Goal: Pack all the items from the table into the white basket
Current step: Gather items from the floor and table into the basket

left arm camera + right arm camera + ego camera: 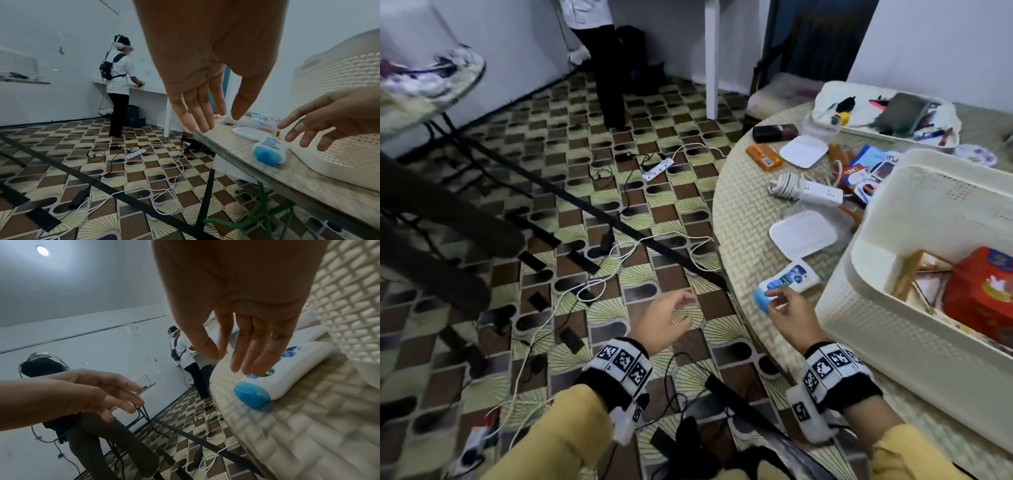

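Head view: white bottle [787, 282] with blue cap lying flat at the table's [743, 212] near edge, cap end pointing off the rim, just beside the white basket [914, 329], probably the easiest reach. Right hand [789, 313] over the cap end, fingers loosely spread, seemingly just meeting the bottle, no grip formed. Left hand [666, 320] out past the table edge above the floor, relaxed and empty, likely waiting to help. Already in the basket: red box [981, 294] and some wooden pieces. Farther along the table, toward its far edge: power strip [808, 190], white lids, orange packets, a tray of odds and ends, all yet to pack.

Left wrist view: left hand [207, 68] fingers straight, nothing held, level with the table edge; bottle [270, 150] lying against the basket's [337, 100] base; right hand [333, 120] spread above it, apart from it here.

Right wrist view: right hand [244, 318] flat and open, fingertips [249, 368] right at the bottle's [283, 374] label, whether touching hard to tell; left hand [90, 395] open, empty, off the table.
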The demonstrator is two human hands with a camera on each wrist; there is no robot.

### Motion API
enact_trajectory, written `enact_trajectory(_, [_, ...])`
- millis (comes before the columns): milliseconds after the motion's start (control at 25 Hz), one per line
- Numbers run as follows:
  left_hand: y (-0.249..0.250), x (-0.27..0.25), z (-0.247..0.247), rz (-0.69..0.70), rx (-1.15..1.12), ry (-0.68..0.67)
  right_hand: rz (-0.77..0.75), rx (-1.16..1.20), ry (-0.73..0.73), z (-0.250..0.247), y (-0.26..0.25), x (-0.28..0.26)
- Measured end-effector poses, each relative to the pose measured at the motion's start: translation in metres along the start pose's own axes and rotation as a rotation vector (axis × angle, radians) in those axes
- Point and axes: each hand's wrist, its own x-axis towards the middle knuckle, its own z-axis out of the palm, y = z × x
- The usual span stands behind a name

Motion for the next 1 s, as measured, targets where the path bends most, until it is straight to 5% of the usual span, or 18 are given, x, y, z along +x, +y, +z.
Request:
enact_trajectory(280, [0.0, 0.019, 0.008, -0.056, -0.04, 0.041, -0.04, 0.0, -0.135, -0.001, -0.005, 0.02])
enact_trajectory(1000, [-0.015, 0.093, -0.023, -0.137, -0.15, 0.162, -0.123, 0.009, -0.163, 0.038, -0.059, 0.112])
